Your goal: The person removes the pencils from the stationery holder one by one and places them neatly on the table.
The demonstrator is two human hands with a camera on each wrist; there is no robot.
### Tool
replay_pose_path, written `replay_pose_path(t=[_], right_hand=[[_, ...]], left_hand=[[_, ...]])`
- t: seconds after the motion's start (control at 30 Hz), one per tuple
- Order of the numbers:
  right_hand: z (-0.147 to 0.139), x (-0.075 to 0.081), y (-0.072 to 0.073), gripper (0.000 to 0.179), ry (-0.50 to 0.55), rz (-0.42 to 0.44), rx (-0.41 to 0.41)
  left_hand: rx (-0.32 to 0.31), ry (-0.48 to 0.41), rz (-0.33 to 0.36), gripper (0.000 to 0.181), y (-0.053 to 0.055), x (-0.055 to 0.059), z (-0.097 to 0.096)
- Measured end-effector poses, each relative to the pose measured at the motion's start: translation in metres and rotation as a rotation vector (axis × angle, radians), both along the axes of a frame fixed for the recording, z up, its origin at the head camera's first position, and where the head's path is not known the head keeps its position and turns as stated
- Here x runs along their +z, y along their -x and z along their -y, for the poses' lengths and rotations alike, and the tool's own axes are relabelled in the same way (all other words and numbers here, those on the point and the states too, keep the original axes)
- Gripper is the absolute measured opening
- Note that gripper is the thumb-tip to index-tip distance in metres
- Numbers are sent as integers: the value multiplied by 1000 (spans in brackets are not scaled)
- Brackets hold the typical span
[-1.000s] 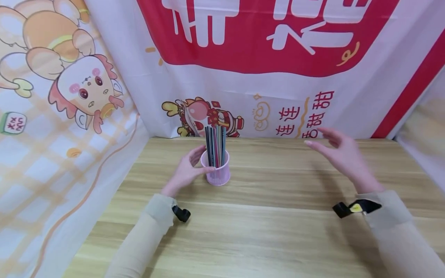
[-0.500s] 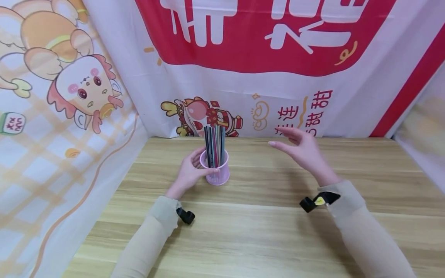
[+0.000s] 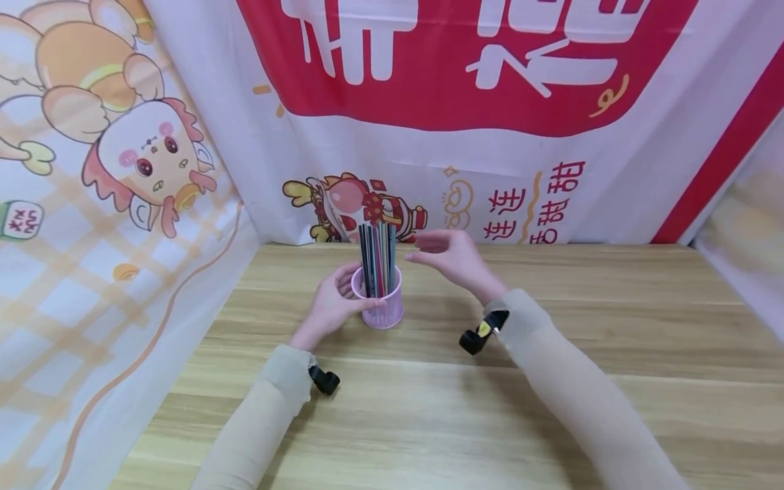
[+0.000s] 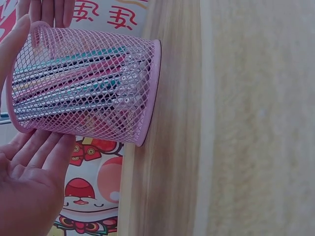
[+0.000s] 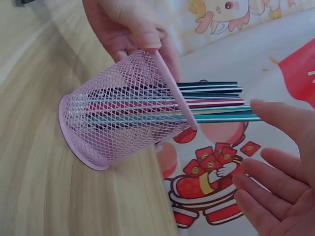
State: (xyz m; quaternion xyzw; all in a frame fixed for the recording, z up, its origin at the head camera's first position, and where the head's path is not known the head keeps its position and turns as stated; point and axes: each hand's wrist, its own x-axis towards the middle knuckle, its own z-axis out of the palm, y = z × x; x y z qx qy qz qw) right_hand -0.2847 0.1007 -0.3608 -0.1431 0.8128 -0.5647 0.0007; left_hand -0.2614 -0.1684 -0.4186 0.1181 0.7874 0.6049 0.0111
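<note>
A pink mesh pen holder [image 3: 384, 314] stands upright on the wooden table. Thin pencil-like sticks [image 3: 380, 258] in black, pink, teal and pale colours rise from it, and clear beaded ends [image 4: 132, 76] show through the mesh at its bottom. My left hand [image 3: 331, 303] holds the holder from the left, thumb across the front of the rim and fingers round the far side. Just right of the sticks' upper part is my right hand [image 3: 456, 262], its thumb and fingers apart with nothing between them. In the right wrist view, its thumb [image 5: 275, 115] overlaps the stick tips.
The wooden table [image 3: 392, 408] reaches back to a white and red printed cloth [image 3: 490, 150]. Another printed cloth [image 3: 110, 272] hangs along the left side. Small black cameras [image 3: 474, 340] are strapped to both wrists.
My right hand has moved left across the table's far part, from well right of the pen holder to beside the sticks. My left hand and the holder stay almost still.
</note>
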Motion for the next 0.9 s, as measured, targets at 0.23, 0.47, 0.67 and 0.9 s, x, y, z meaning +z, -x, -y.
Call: replay_pose_path(t=[0.23,0.47,0.67,0.9], right_hand=[[25,-11,9,51,45,77,-20],[42,-24,8,38,131,106,-84],[47,-29,7,32,162,94,-116],[52,-34,9,32,148,49,-133]], left_hand=[[-9,3,-2,93,0,-3,0],[-2,5,-6,93,1,-3,0],[3,5,-3,94,3,-6,1],[-4,14,-10,94,3,-5,2]])
